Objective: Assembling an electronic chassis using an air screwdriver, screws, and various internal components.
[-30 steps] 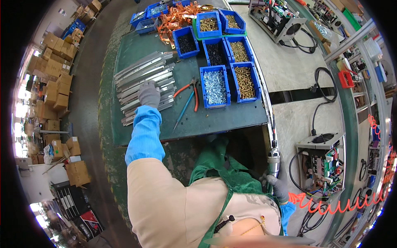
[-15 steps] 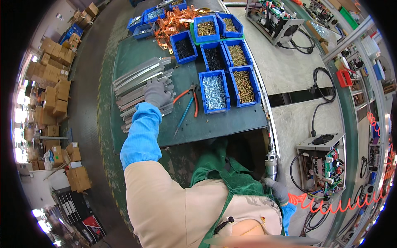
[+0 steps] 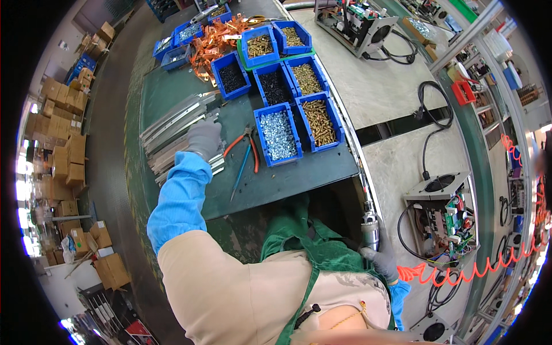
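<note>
Grey-gloved, my left hand (image 3: 205,138) rests over the right part of a spread of flat metal strips (image 3: 172,126) on the green-topped bench. Its fingers are drawn together and point down at the strips; whatever is between them is hidden. At the lower right, my right hand (image 3: 381,263), gloved too, is wrapped round the silver body of a power screwdriver (image 3: 370,231). A red coiled hose (image 3: 411,272) shows beside that hand. Just right of my left hand lie orange-handled pliers (image 3: 256,152) and a thin blue tool (image 3: 241,171).
Blue bins of clear-silver nuts (image 3: 279,135), brass screws (image 3: 318,122) and black screws (image 3: 275,86) stand right of the strips. Copper pieces (image 3: 215,46) are heaped behind. Circuit-board units (image 3: 443,215) with black cables sit on the metal surface at right. Cardboard boxes (image 3: 60,121) line the left.
The view has shifted, so bench and bins appear further left. My left hand stays over the strips, its fingers more drawn in. My right hand keeps its grip on the power screwdriver.
</note>
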`<state>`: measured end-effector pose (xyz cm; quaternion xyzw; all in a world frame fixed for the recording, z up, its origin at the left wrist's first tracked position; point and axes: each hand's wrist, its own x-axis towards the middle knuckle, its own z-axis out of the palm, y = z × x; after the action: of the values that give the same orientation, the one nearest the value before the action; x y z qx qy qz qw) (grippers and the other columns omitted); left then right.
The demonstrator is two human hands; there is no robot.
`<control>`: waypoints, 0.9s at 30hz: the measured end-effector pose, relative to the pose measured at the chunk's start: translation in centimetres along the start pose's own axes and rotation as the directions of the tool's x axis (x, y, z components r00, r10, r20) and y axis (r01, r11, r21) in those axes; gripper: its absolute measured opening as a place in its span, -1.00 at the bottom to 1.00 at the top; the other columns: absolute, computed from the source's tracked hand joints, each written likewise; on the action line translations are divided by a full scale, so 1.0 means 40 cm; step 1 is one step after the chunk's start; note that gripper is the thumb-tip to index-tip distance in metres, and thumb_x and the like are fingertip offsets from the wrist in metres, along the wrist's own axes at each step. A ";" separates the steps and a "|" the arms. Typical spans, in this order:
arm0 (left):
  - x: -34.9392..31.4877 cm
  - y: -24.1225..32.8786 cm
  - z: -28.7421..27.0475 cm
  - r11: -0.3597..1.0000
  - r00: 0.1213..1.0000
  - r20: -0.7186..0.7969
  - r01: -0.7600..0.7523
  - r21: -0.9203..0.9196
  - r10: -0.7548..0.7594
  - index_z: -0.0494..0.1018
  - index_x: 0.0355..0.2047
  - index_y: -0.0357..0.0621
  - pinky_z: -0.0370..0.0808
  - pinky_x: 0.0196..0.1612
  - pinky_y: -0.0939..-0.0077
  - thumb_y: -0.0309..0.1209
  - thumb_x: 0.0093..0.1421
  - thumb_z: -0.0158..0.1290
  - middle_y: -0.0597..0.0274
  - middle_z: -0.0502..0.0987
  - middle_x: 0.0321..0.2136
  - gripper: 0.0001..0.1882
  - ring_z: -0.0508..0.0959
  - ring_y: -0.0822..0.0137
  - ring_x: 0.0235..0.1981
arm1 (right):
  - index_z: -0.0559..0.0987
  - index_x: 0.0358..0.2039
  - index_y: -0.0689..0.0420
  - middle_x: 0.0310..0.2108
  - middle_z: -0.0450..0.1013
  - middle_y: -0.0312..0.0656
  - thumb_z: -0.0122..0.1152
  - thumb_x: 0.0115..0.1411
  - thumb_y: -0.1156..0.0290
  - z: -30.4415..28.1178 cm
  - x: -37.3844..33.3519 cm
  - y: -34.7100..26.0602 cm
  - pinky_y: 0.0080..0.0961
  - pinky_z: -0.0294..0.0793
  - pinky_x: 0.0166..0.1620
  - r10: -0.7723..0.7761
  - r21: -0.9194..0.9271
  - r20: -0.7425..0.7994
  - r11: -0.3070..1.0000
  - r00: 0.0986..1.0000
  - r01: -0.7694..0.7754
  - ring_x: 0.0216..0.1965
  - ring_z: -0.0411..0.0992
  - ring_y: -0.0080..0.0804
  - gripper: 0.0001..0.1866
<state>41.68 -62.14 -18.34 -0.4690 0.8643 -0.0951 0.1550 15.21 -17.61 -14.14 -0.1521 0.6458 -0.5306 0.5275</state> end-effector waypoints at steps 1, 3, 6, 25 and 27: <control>0.004 -0.015 -0.006 1.000 1.000 0.002 0.006 -0.005 -0.006 0.56 -0.29 -0.05 0.52 -0.17 0.17 -0.34 0.04 0.14 0.10 0.51 -0.18 -0.80 0.56 0.07 -0.16 | 0.00 0.35 0.10 -0.09 0.29 -0.20 0.30 -0.21 0.48 -0.002 -0.004 -0.002 -0.57 0.43 -0.26 0.009 0.025 -0.003 1.000 1.000 -0.009 -0.34 0.35 -0.50 0.07; 0.004 -0.047 -0.039 1.000 0.999 -0.044 -0.003 -0.002 0.003 0.56 -0.31 -0.07 0.53 -0.21 0.15 -0.35 0.04 0.13 0.06 0.52 -0.23 -0.81 0.58 0.06 -0.20 | 0.02 0.34 0.11 -0.03 0.27 -0.20 0.30 -0.21 0.48 -0.008 -0.003 -0.004 -0.58 0.42 -0.21 0.014 0.056 -0.011 0.998 1.000 -0.013 -0.28 0.32 -0.50 0.05; -0.006 -0.091 -0.105 0.993 0.997 -0.075 0.020 -0.118 -0.029 0.57 -0.31 -0.04 0.51 -0.18 0.18 -0.32 0.07 0.13 0.05 0.51 -0.24 -0.82 0.55 0.01 -0.22 | -0.04 0.35 0.10 -0.33 0.38 -0.16 0.27 -0.19 0.51 -0.018 0.005 -0.005 -0.56 0.44 -0.38 0.048 0.010 -0.012 0.999 0.999 -0.048 -0.46 0.39 -0.47 0.06; 0.115 0.004 -0.184 0.694 0.819 -0.505 -0.195 -0.693 -0.274 0.52 -0.14 -0.11 0.45 -0.10 0.19 -0.17 0.22 0.00 -0.07 0.55 -0.26 -0.66 0.54 -0.03 -0.19 | 0.17 0.21 0.16 -0.51 0.40 -0.15 0.26 -0.19 0.43 -0.002 -0.031 -0.002 -0.54 0.45 -0.49 0.126 0.181 -0.029 0.976 0.992 -0.118 -0.58 0.41 -0.42 -0.13; 0.092 0.048 -0.121 0.644 0.894 -0.400 -0.185 -0.742 -0.203 0.55 -0.24 -0.11 0.47 -0.15 0.19 -0.19 0.19 0.01 -0.05 0.56 -0.33 -0.71 0.56 -0.03 -0.26 | 0.27 0.07 0.19 -0.51 0.41 -0.14 0.28 -0.20 0.32 -0.020 -0.048 0.014 -0.55 0.46 -0.50 0.109 0.162 -0.063 0.982 0.992 -0.098 -0.59 0.42 -0.42 -0.25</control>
<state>36.57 -64.10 -15.05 -0.4593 0.8314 0.1722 -0.2613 15.50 -15.52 -13.70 -0.0566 0.6272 -0.5573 0.5412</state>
